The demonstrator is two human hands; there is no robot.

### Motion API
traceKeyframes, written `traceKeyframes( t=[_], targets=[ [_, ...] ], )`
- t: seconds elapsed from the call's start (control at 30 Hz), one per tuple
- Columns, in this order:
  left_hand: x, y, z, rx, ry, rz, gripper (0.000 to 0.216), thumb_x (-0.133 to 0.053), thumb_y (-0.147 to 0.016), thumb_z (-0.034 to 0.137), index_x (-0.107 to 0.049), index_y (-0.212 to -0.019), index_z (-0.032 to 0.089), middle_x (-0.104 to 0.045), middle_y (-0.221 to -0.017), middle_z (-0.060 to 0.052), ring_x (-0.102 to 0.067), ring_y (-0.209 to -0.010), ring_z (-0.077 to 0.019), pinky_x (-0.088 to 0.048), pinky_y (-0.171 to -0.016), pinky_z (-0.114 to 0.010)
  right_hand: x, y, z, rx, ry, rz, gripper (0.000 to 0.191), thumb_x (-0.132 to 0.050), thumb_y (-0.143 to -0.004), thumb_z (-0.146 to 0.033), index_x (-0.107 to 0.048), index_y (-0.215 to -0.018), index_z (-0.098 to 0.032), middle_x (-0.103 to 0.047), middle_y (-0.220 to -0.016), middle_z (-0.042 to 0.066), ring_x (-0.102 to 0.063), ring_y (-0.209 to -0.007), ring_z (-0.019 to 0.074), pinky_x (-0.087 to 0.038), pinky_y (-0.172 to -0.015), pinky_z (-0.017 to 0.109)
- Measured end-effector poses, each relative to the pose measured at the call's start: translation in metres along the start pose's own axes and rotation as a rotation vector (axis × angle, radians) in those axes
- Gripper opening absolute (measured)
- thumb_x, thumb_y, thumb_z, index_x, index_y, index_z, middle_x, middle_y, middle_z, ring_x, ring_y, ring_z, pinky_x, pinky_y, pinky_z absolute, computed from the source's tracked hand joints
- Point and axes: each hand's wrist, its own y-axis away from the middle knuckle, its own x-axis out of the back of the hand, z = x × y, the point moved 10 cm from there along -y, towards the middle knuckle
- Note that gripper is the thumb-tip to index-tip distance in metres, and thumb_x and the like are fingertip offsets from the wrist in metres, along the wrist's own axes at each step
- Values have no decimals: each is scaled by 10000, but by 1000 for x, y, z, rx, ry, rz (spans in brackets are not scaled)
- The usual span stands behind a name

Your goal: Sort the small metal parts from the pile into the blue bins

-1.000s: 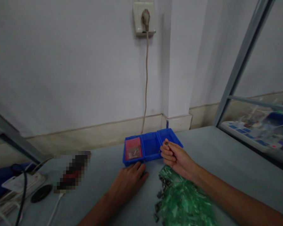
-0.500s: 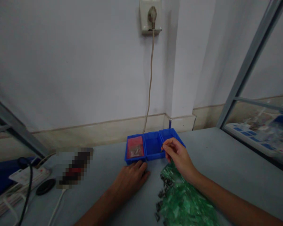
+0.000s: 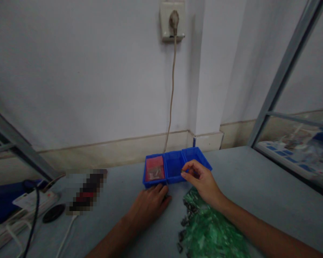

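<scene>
Three joined blue bins (image 3: 174,180) stand near the wall. A red sheet (image 3: 154,162) and a clear bag of small parts (image 3: 155,173) lie in the left bin. My left hand (image 3: 152,200) rests on the table against that bin's front, fingers bent and thumb apart; its underside is hidden. Over the front of the middle and right bins, my right hand (image 3: 200,181) pinches a small dark piece (image 3: 182,171) between thumb and forefinger, its kind too small to tell. Below my right wrist lies a green plastic bag (image 3: 212,229), with several small dark metal-looking pieces (image 3: 187,215) along its left side.
At left are a blurred-out device (image 3: 87,191) with a white cable (image 3: 67,234), a round black disc (image 3: 54,213) and a white power strip (image 3: 47,199). A wall socket (image 3: 173,21) has a hanging cord. Grey frame posts (image 3: 282,71) flank the table.
My right hand has shifted slightly left and down with the small dark piece, its fingertips now lower by the middle bin. My left hand stays in place. The view has tilted slightly.
</scene>
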Motion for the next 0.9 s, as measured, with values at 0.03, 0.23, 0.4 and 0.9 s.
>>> traceKeyframes(
  t=[0.03, 0.23, 0.4, 0.9],
  targets=[
    [0, 0, 0, -1, 5, 1, 175, -474, -1051, 337, -594, -1086, 214, -677, -1030, -51, -682, -901, -213, -530, -715, -285, -2, -1, 2, -34, -67, -22, 150, -780, -846, -335, -699, -914, -228, -600, -768, -7, -499, -674, 153, -366, -626, 287],
    [0, 0, -1, 4, 26, 17, 176, -476, -1049, 339, -596, -1072, 212, -680, -1011, -52, -687, -888, -214, -530, -710, -288, -15, -1, 16, -274, -524, -100, 294, -748, -868, -458, -673, -888, -175, -655, -830, 35, -363, -514, 72, -237, -461, 231],
    [0, 1, -2, 3, 40, 37, 185, -460, -1051, 338, -596, -1070, 213, -677, -1005, -52, -684, -876, -213, -526, -702, -289, -27, 3, 28, -422, -756, -181, 406, -729, -884, -491, -549, -714, -170, -374, -568, -74, -172, -451, 52, -136, -406, 214],
    [-1, -1, -3, 15, 44, 15, 194, -451, -1053, 346, -595, -1061, 217, -681, -1010, -53, -686, -877, -196, -539, -738, -269, -18, 4, 23, -293, -464, -95, 332, -734, -863, -521, -628, -907, -210, -615, -805, 15, -423, -534, 87, -239, -381, 182]
  ],
)
